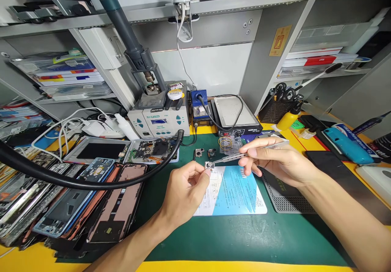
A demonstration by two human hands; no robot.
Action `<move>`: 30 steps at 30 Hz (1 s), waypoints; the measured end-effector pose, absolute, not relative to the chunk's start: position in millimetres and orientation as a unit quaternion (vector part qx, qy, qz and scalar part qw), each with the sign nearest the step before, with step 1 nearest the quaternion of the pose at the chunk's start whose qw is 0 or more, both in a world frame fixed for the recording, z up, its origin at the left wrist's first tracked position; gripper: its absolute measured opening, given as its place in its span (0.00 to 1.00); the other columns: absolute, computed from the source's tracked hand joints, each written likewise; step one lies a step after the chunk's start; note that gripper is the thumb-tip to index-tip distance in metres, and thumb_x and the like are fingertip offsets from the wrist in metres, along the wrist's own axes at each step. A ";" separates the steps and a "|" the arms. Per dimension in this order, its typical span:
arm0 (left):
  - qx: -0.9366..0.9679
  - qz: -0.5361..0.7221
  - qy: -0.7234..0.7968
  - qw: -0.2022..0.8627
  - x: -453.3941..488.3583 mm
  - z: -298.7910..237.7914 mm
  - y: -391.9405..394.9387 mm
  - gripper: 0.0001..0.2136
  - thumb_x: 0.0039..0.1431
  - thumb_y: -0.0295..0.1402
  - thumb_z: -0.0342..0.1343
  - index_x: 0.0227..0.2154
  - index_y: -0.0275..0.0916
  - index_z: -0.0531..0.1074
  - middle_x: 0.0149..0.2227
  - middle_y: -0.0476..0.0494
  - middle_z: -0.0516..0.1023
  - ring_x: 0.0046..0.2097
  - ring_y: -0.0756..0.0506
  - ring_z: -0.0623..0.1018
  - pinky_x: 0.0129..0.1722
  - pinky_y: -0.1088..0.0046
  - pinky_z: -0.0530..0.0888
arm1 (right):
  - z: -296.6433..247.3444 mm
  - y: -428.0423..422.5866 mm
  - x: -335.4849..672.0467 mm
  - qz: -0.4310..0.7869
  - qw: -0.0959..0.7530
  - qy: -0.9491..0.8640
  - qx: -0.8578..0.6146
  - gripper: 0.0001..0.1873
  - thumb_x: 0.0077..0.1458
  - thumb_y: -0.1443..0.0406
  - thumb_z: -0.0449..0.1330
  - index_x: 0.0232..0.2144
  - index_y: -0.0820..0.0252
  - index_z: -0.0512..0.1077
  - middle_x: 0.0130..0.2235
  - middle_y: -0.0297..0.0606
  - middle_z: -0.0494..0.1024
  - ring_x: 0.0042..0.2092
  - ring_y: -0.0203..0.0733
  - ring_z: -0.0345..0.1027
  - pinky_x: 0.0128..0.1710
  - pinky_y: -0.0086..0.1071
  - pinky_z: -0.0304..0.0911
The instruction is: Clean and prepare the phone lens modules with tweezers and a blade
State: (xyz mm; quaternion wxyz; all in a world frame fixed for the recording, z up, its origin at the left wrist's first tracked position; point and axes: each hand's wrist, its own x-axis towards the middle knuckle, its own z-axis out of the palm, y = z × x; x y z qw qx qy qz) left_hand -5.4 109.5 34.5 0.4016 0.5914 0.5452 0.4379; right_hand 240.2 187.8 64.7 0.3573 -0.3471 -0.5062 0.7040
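Observation:
Between thumb and forefinger, my left hand (186, 188) pinches a small silvery camera module (209, 165) above a blue and white printed card (235, 194). My right hand (271, 158) is closed around metal tweezers (235, 157), whose tips reach the module from the right. Whether the tips grip it or only touch it I cannot tell. Just beyond lie two more small modules, a silvery one (199, 152) and a dark one (211, 153), on the green mat (195, 239).
A thick black hose (122, 183) arches across the left side, over stacked phone parts (116, 211). Behind stand a hot-air station (159, 119) and a flat heating plate (235, 111). To the right are a perforated grey pad (284, 190), a yellow bottle (285, 120) and a tool holder (275, 109).

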 end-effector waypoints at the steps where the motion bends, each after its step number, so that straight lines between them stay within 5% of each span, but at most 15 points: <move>1: 0.592 0.438 0.545 0.401 -5.2 34.7 109.3 0.14 0.64 0.38 0.56 0.24 0.39 0.70 0.19 0.51 0.71 0.23 0.49 0.71 0.23 0.74 0.62 | 64.4 188.2 240.6 0.704 0.356 -0.506 -0.348 0.09 0.53 0.62 0.73 0.36 0.60 0.85 0.33 0.47 0.87 0.29 0.49 0.81 0.21 0.29 0.64; 30: 0.589 0.439 0.548 0.400 -5.6 34.7 109.6 0.14 0.64 0.38 0.56 0.24 0.39 0.71 0.19 0.51 0.71 0.23 0.49 0.72 0.24 0.73 0.63 | 64.2 187.9 243.4 0.705 0.345 -0.511 -0.351 0.08 0.53 0.62 0.72 0.35 0.60 0.85 0.32 0.47 0.86 0.29 0.49 0.81 0.22 0.31 0.63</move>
